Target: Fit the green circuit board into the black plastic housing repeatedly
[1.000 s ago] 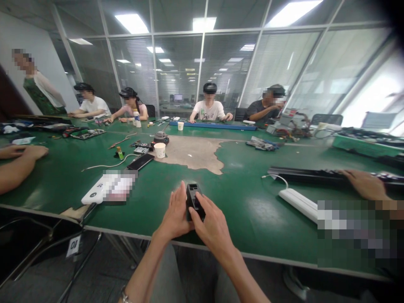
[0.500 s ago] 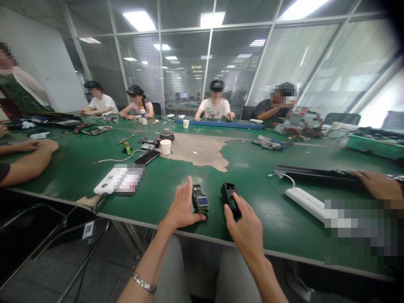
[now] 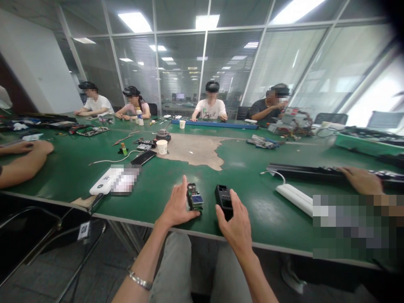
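A small circuit board module [image 3: 195, 198] with a little blue-grey screen sits near the table's front edge. My left hand [image 3: 178, 207] steadies it, with fingers stretched along its left side and the thumb at its near end. To the right lies a black plastic cover [image 3: 223, 195] with rectangular cut-outs, apart from the board. My right hand [image 3: 235, 221] curves round the cover, thumb on the left side and fingers on the right. The palm and fingers hide part of the cover's near end.
A phone [image 3: 144, 157], paper cup [image 3: 162, 147] and white power bank [image 3: 102, 182] lie left of centre. At right are a white strip-shaped device [image 3: 296, 200], a long black part [image 3: 303, 171] under another person's hand [image 3: 362, 181], and a green basket [image 3: 366, 145]. Several people sit around.
My right hand has lifted the black cover off the board and set it to the right, leaving the board and screen exposed by my left hand. The standing person has mostly left view.
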Demonstrator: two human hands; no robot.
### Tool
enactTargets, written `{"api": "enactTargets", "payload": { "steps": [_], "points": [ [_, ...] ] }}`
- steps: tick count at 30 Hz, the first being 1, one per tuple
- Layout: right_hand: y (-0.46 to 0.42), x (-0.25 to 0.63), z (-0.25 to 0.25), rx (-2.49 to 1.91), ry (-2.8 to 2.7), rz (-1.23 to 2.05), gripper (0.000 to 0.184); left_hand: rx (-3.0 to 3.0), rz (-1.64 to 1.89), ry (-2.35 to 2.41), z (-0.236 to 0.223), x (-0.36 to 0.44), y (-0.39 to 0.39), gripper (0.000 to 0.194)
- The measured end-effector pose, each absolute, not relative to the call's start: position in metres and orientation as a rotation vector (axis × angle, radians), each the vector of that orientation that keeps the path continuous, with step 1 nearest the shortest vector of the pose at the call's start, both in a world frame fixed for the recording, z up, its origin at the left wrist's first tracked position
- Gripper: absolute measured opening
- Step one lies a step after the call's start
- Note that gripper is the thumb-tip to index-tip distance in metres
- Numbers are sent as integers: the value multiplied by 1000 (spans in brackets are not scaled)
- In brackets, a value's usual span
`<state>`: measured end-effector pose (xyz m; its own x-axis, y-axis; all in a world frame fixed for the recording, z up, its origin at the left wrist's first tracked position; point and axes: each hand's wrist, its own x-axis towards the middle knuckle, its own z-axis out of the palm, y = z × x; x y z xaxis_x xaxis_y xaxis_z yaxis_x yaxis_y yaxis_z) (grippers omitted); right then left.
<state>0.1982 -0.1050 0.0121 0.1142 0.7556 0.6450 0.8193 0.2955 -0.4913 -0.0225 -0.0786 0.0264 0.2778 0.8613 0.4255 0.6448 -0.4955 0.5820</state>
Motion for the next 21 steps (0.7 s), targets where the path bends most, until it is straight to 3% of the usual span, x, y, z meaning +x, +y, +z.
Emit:
{"api": "enactTargets", "payload": {
  "steps": [8,21],
  "points": [
    [-101,199,2,-1555,-1673,-46,60,2240,1051,1384,25,-23,-78,135],
    [-99,155,40,-1252,-1628,297,53,2247,1045,1359,23,-25,-78,134]
  ]
}}
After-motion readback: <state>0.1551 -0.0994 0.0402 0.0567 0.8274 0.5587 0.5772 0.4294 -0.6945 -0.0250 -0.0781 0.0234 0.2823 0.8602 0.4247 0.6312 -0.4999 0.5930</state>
